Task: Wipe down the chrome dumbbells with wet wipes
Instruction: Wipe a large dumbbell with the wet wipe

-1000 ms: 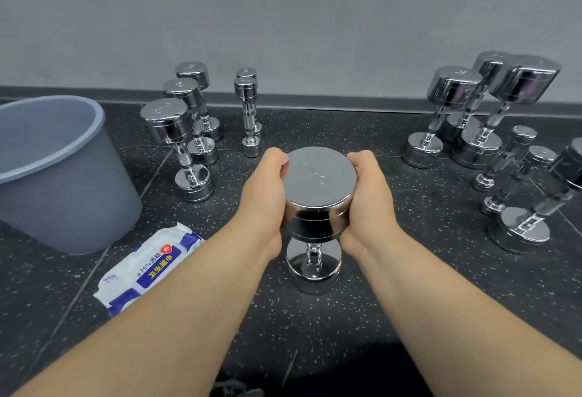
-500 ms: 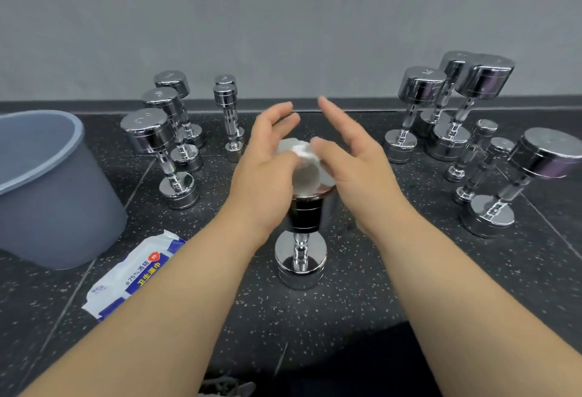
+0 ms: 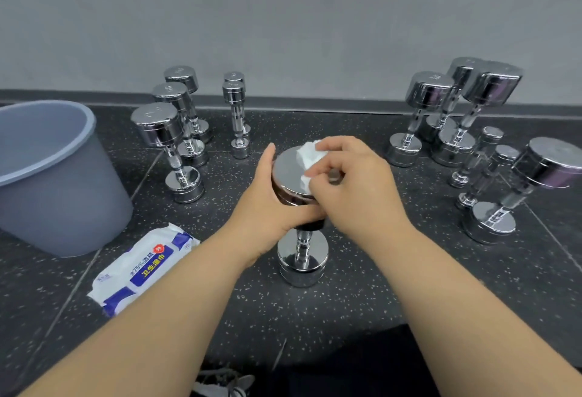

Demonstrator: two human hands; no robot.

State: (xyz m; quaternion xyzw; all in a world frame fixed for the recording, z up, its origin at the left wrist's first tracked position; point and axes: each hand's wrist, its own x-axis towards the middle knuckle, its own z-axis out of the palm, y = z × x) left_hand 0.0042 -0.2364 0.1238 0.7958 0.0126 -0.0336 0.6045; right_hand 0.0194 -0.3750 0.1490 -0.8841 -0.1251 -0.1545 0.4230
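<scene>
A chrome dumbbell [image 3: 300, 255] stands upright on its end on the dark speckled floor in front of me. My left hand [image 3: 267, 207] grips the left side of its upper head. My right hand [image 3: 352, 188] holds a crumpled white wet wipe [image 3: 307, 157] with curled fingers and presses it onto the flat top face of that head. The handle and lower head show below my hands.
A grey bin [image 3: 53, 173] stands at the left. A white and blue wipe pack [image 3: 141, 266] lies beside it. Several chrome dumbbells [image 3: 170, 144] stand at back left, and several more dumbbells [image 3: 456, 113] stand and lean at the right, along the grey wall.
A second ago both hands clasped the top head. They opened over a wipe on it, and now the left grips the head while the right holds the wipe on top.
</scene>
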